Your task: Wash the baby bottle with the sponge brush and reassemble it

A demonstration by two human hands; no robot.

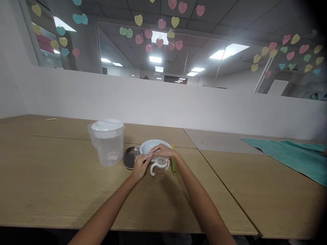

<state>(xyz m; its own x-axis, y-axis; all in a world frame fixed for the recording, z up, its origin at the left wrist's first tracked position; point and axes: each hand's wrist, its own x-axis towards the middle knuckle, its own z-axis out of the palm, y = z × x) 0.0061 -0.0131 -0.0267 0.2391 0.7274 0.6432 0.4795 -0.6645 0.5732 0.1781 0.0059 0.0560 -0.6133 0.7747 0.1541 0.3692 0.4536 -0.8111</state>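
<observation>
Both my hands meet over the middle of the table. My left hand [140, 166] pinches a small round translucent bottle part [148, 154] with a pale rim; its exact kind is too small to tell. Fingers of my right hand [164, 150] close on the same piece from the right. Just below that hand a clear baby bottle [159, 173] stands upright, with white handles on both sides and red print. Behind the hands sits a white bowl [149, 142], partly covered by them. A metal tray [129, 158] lies left of my left hand, with a clear cup-like piece [137, 150] at its right side.
A large translucent pitcher [109, 148] with a white lid stands left of the tray. Right of the bottle lies a yellow-green utensil [174, 166], partly behind my right arm. A teal cloth [288, 153] spreads over the table's right side. A white wall [163, 105] rises behind.
</observation>
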